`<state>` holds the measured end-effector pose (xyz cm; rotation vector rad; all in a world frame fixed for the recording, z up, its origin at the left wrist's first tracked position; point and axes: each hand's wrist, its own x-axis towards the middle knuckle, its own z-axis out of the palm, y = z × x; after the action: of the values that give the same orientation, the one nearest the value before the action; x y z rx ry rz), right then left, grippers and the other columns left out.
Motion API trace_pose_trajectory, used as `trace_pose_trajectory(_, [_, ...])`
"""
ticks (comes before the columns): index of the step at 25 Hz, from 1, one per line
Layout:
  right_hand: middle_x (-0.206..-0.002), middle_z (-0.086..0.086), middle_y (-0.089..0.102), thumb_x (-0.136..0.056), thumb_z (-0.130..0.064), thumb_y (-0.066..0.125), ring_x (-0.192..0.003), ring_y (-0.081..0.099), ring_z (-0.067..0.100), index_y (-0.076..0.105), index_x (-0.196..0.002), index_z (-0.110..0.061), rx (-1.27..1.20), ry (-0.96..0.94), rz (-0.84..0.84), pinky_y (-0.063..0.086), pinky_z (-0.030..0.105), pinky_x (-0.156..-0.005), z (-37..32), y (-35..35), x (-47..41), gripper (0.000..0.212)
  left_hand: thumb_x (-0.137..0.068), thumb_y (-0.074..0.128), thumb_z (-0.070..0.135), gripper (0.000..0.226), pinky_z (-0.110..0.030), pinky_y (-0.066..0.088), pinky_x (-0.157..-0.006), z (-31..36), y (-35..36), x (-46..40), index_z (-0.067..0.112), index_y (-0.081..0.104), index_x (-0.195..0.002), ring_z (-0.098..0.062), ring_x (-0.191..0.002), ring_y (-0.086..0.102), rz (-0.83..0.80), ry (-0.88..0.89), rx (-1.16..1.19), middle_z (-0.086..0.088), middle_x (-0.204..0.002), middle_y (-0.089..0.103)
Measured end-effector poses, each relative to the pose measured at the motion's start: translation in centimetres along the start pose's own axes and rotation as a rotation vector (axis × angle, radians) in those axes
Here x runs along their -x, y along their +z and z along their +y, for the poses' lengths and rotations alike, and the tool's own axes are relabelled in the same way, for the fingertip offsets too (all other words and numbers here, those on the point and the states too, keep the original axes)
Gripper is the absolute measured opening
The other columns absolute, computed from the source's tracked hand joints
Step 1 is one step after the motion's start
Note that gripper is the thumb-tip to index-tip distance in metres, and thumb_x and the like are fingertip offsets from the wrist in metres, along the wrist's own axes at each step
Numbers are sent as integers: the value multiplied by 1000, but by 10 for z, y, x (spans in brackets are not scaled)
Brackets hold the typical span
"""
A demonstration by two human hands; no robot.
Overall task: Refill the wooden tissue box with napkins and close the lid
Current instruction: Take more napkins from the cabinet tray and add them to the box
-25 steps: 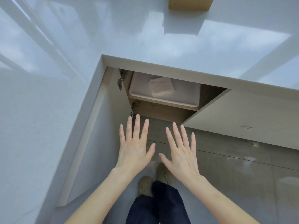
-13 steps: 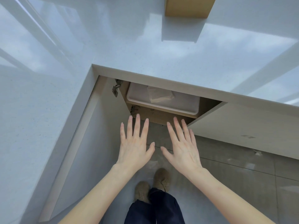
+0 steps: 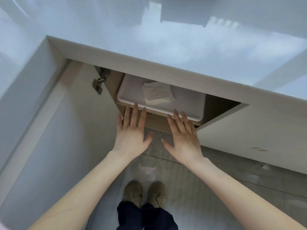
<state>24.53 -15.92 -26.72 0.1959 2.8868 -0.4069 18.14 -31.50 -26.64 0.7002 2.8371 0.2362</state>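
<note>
So far nothing is refilled: my left hand [image 3: 131, 135] and right hand [image 3: 183, 138], both flat and empty, reach toward the white tray [image 3: 159, 109] holding the napkins [image 3: 157, 92] inside the open cupboard [image 3: 214, 103]; wooden box not in view.

A small stack of folded white napkins [image 3: 157, 92] is seen lying flat, slightly askew, in a shallow pale tray [image 3: 196, 105] inside the open cupboard beneath the bench.
</note>
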Motion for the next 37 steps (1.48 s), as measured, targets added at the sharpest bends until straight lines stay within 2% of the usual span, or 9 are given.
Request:
trace_pose_trajectory(4, [-158, 2, -9, -91, -49, 41, -144, -14, 22, 0, -147, -22, -19, 16, 40, -9, 35, -113, 13, 20, -28, 75, -87, 41, 46, 79, -48, -2, -115, -9, 28, -24, 16, -4, -145, -33, -143, -3, -16, -8, 11, -13, -156, -5])
trace_pose_trajectory(8, [-158, 3, -5, -91, -49, 40, -144, -10, 22, 1, -147, -20, -4, 57, 66, -4, 37, -116, 26, 42, -57, 75, -88, 38, 43, 75, -45, 2, -116, -22, 51, -44, 14, -1, -145, -30, -143, 0, -39, -24, 26, -13, -157, -2])
trace_pose_trajectory(14, [-158, 5, 6, -91, -46, 42, -145, 3, 22, 9, -147, -16, -150, 141, 98, 7, 37, -118, 41, 65, -108, 72, -90, 40, 40, 66, -41, 21, -112, -37, 69, -95, 6, 19, -142, -30, -137, 26, 45, -40, 94, -16, -149, 28])
trace_pose_trajectory(18, [-151, 11, 28, -90, -41, 47, -138, 26, 28, 20, -145, -13, -244, 201, 112, 27, 38, -111, 50, 61, -148, 67, -89, 43, 48, 65, -42, 40, -97, -39, 71, -139, -1, 36, -130, -34, -119, 46, 16, -212, 295, -21, -130, 49])
trace_pose_trajectory(23, [-134, 22, 41, -89, -44, 49, -123, 39, 37, 36, -131, -3, -308, 423, 117, 38, 42, -97, 48, 55, -195, 60, -89, 42, 47, 64, -44, 39, -97, -27, 83, -178, 1, 29, -132, -35, -120, 45, -39, -268, 359, -19, -134, 42])
trace_pose_trajectory(28, [-138, 24, 33, -84, -43, 59, -125, 35, 38, 32, -129, 2, -343, 578, 64, 36, 41, -99, 38, 59, -219, 69, -92, 43, 36, 48, -43, 43, -88, -15, 99, -187, 3, 33, -125, -34, -112, 50, 11, -366, 346, -17, -129, 39])
trace_pose_trajectory(31, [-136, 22, 39, -80, -37, 66, -124, 39, 37, 32, -129, 3, -419, 651, 9, 36, 39, -100, 39, 59, -227, 72, -92, 45, 33, 46, -42, 44, -86, -13, 100, -189, 3, 34, -124, -33, -111, 50, 29, -379, 338, -16, -127, 39])
trace_pose_trajectory(35, [-125, 18, 53, -78, -22, 67, -115, 49, 34, 46, -121, 1, -618, 673, -59, 43, 39, -101, 44, 57, -228, 53, -92, 45, 33, 47, -41, 44, -85, -13, 102, -188, 4, 33, -126, -33, -110, 50, 36, -351, 322, -17, -127, 40])
trace_pose_trajectory(37, [-126, 18, 53, -78, -19, 66, -116, 49, 33, 47, -121, 0, -717, 680, -23, 44, 38, -99, 43, 58, -223, 51, -91, 48, 33, 48, -41, 45, -84, -15, 101, -189, 4, 33, -127, -33, -110, 51, 33, -346, 367, -17, -127, 41])
